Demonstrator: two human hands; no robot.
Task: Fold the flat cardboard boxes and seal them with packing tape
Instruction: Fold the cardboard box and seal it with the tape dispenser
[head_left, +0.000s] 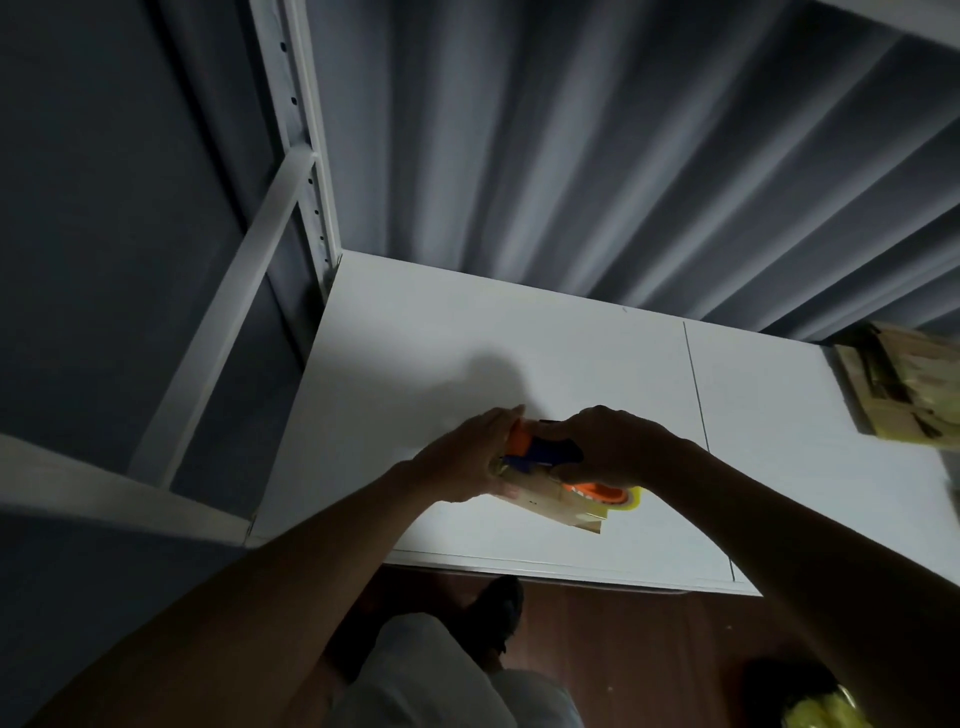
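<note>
White table (545, 353), seam running front to back right of centre. Behind, grey pleated curtain (597, 156), hanging down to the far edge. At left, white metal rack (306, 156): upright post with holes, slanted brace, shelf edge low at left. Below the near edge, reddish-brown wood floor (623, 649). Dark shoe (498, 605) on it, near the table's front. Yellow bundle (826, 709) in the bottom right corner, blurred, next to something dark.
</note>
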